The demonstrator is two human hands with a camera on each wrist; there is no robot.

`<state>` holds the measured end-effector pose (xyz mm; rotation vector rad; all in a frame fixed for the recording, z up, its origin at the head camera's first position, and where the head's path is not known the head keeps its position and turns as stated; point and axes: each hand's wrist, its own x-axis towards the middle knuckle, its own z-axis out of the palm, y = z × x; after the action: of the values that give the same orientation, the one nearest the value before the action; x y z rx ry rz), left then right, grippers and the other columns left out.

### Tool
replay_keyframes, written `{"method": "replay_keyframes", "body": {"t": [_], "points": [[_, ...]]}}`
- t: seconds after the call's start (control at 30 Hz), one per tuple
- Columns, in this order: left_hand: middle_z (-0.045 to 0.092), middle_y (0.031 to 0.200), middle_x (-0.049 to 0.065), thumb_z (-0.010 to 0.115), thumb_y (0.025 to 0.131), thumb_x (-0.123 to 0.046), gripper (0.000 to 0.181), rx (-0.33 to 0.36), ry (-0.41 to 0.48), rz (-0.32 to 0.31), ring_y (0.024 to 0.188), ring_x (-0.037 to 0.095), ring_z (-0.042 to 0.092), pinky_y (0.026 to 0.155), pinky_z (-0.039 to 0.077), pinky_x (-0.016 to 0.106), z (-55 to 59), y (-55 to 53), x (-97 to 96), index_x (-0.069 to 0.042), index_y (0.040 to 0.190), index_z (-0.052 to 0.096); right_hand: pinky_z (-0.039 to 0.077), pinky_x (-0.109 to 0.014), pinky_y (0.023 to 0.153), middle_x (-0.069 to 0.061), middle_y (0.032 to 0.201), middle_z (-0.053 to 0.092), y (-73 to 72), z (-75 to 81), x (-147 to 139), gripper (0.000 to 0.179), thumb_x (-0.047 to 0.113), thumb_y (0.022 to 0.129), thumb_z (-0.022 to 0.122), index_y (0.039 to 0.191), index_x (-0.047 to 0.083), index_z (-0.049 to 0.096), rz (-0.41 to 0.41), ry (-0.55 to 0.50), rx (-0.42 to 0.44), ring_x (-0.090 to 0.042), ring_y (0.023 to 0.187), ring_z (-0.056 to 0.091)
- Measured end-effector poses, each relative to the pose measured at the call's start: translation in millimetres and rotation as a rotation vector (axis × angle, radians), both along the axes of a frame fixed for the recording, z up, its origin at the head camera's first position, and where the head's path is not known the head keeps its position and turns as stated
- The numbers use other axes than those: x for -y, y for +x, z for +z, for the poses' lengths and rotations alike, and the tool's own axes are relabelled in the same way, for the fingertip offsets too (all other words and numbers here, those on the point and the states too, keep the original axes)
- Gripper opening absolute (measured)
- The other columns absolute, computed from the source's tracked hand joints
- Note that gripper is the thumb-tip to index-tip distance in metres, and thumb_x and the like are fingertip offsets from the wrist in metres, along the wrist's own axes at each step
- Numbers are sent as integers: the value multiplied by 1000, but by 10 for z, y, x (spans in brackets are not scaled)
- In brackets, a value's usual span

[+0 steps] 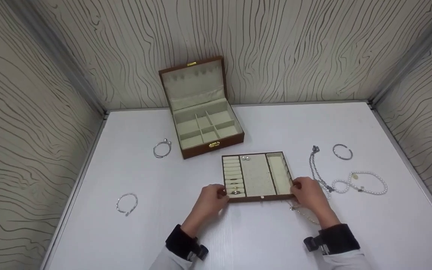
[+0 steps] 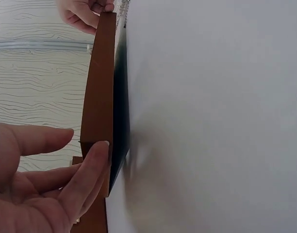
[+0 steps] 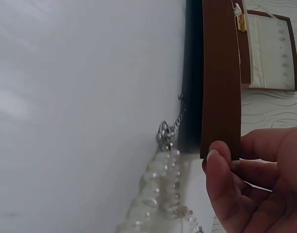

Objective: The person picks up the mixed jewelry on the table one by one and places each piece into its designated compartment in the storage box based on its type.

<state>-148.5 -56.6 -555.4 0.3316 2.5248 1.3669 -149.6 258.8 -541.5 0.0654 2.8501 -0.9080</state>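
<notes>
A brown jewelry tray (image 1: 256, 174) with cream lining is held between both hands, its underside raised off the table in the wrist views. Ring rolls (image 1: 232, 173) fill its left part and carry several rings (image 1: 235, 192); pearl earrings (image 1: 246, 158) sit on the middle panel. The left hand (image 1: 210, 198) grips the near left corner, fingers (image 2: 92, 167) against its end. At the near right corner, the right hand (image 1: 311, 193) pinches the edge between thumb and fingers. Beyond the tray stands a brown jewelry box (image 1: 214, 147), lid up, its divided compartments bare.
Two bracelets (image 1: 162, 149) (image 1: 127, 204) lie at left. At right are a silver chain (image 1: 313, 165), a bangle (image 1: 342, 152) and a pearl necklace (image 1: 373, 192). Another pearl strand (image 3: 151, 191) lies under the right hand, partly hidden. Patterned walls (image 1: 294, 52) enclose the white table.
</notes>
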Motion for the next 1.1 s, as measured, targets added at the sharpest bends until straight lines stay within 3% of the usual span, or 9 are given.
{"method": "replay_keyframes", "body": {"t": [0.2,0.47,0.63,0.73,0.93,1.0,1.1], "points": [[70,93,9,66,88,-1,27,11,60,-37,83,14,66,75,53,27,-7,-62,-213,7,114,67,52,-46,69,-24,93,66,-32,2,-218,26,2,89,57,108,-15,64,-42,11,8,-31,77,63],[71,92,6,65,88,0,22,-9,87,-71,82,10,64,76,52,25,-11,-210,-426,4,109,70,50,-53,78,-31,102,64,-143,-64,-382,31,6,93,55,114,-16,61,-106,9,5,-43,89,62],[61,77,-3,63,89,0,16,-32,75,-70,68,7,50,64,43,24,4,-318,-507,0,104,69,51,-46,72,-30,104,65,-250,-58,-410,34,9,93,54,117,-15,61,-154,-15,1,-39,86,63],[57,76,-3,62,90,-1,16,-47,60,-65,69,9,48,64,41,25,13,-380,-555,-1,105,68,51,-40,66,-29,103,66,-315,-50,-426,34,11,94,54,117,-14,62,-192,-24,-8,-36,83,63],[70,99,6,59,93,-3,25,-9,82,-58,90,14,63,82,50,28,12,-466,-666,-1,117,67,50,-35,61,-29,104,65,-432,-64,-506,34,11,95,54,118,-12,63,-251,-32,-35,-34,79,64],[70,107,8,59,94,-3,29,7,89,-65,99,15,64,88,50,29,-5,-478,-703,-1,122,65,49,-34,60,-30,106,65,-455,-82,-533,34,12,95,54,119,-12,62,-271,-27,-27,-33,79,64],[70,108,7,59,95,-4,30,15,77,-80,99,13,62,88,49,27,-31,-494,-751,-1,124,64,49,-36,61,-29,107,65,-474,-108,-555,35,12,95,53,119,-11,62,-300,-18,-22,-34,79,63]]}}
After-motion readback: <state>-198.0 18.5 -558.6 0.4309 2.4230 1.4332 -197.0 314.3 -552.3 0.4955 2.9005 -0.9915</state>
